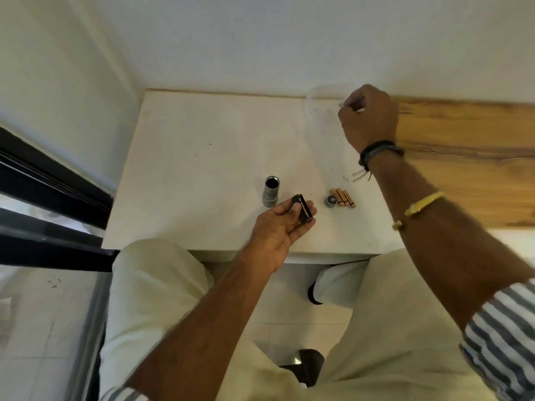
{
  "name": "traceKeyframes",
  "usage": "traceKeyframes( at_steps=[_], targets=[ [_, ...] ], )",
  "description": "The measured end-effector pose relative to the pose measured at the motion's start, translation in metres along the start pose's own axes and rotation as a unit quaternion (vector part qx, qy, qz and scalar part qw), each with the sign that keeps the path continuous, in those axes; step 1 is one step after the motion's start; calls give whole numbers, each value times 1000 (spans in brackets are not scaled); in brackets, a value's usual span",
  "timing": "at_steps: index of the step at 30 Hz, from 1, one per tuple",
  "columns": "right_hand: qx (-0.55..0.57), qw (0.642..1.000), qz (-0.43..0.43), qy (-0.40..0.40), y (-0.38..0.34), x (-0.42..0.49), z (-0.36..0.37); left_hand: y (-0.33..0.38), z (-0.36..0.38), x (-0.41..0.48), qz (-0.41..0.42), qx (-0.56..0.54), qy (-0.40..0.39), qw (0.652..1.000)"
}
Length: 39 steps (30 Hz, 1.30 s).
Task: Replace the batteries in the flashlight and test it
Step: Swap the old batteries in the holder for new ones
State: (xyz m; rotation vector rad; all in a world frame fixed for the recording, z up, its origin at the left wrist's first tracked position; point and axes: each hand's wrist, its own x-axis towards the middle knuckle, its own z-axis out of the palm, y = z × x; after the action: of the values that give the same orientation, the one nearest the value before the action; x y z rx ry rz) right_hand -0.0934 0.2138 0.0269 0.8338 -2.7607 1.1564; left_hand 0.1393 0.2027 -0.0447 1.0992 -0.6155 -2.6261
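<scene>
The silver flashlight body [271, 192] stands upright on the white table [188, 169] with its open end up. My left hand [282, 224] lies palm up just right of it, holding a black battery holder [303, 208]. Three copper-coloured batteries [344, 197] lie side by side to the right, touching the round tail cap [330, 200]. My right hand [367, 117] is raised at the far right of the table, fingers pinched on a clear plastic bag [318, 111] that is blurred.
A wooden surface [469, 157] adjoins the table on the right. White walls close the back and left. A dark window frame [43, 192] runs along the left. My knees sit under the table's near edge.
</scene>
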Motion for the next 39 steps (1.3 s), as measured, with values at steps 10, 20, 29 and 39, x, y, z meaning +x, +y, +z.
traceKeyframes(
  at_steps=[10, 20, 29, 39],
  targets=[
    [248, 948, 192, -50, 17, -163, -37, -1, 1, -21, 23, 62, -17, 998],
    [210, 964, 120, -110, 14, -214, -58, -9, 0, -36, 38, 156, -45, 986],
    [151, 979, 74, -117, 12, -218, -58, -17, -2, -45, 39, 243, -57, 968],
    [98, 986, 5, -131, 10, -225, -50, -19, -7, -45, 53, 236, -24, 970]
  ],
)
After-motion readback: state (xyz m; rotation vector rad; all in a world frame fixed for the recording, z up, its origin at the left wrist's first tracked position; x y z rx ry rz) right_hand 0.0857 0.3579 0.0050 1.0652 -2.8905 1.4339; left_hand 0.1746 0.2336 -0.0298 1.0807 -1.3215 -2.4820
